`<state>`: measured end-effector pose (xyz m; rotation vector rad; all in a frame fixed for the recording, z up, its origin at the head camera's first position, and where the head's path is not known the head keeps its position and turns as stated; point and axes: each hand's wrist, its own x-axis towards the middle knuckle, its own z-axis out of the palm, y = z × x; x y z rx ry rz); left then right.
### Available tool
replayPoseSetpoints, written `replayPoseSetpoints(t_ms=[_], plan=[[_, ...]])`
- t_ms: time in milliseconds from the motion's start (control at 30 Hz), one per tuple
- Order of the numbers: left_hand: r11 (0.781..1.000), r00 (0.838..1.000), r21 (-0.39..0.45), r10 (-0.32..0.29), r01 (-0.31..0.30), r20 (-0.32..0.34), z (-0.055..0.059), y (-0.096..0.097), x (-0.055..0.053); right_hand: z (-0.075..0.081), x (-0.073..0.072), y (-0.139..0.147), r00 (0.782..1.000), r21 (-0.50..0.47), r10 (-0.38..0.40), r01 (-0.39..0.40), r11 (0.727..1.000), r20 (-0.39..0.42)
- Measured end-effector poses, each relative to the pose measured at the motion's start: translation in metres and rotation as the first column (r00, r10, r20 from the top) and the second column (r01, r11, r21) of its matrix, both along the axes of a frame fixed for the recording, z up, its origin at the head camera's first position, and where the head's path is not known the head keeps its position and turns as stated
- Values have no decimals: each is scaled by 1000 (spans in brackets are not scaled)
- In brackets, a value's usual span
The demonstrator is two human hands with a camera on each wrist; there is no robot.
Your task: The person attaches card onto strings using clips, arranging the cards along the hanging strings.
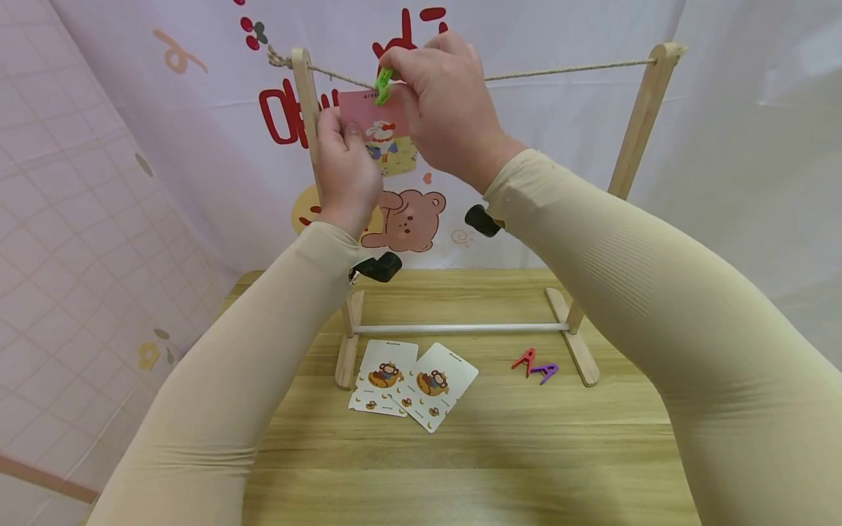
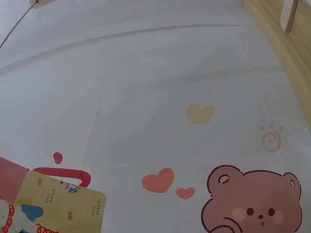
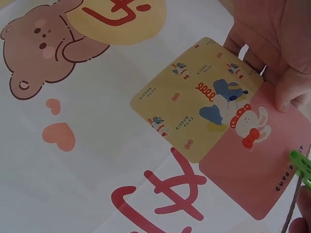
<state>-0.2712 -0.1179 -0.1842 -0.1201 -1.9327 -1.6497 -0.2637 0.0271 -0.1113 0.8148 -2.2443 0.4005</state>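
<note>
My left hand [image 1: 349,172] pinches the left edge of a pink and yellow rabbit card [image 1: 363,111], its thumb on the front. Near the card's top edge, my right hand [image 1: 454,102] grips a green clothespin [image 1: 384,88] at the twine [image 1: 566,71]. In the right wrist view the clothespin [image 3: 302,164] overlaps the pink end of the card [image 3: 248,179], beside the printed words. Only the card's lower part [image 2: 73,204] appears in the left wrist view; the left hand is out of that picture.
The twine runs between two wooden posts [image 1: 634,131]. A white rod [image 1: 460,328] joins their feet. Two monkey cards [image 1: 439,383] overlap on the wooden table [image 1: 473,467]. A red clothespin [image 1: 525,361] and a purple clothespin [image 1: 545,372] lie to their right. A printed cloth hangs behind.
</note>
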Motion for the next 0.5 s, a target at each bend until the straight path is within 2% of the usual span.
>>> replayPoseSetpoints(t_ms=[500], plan=[[1000, 1000, 5, -12, 12, -19, -1, 2, 0, 0, 1, 1, 1000, 17, 0, 0, 1000, -23]])
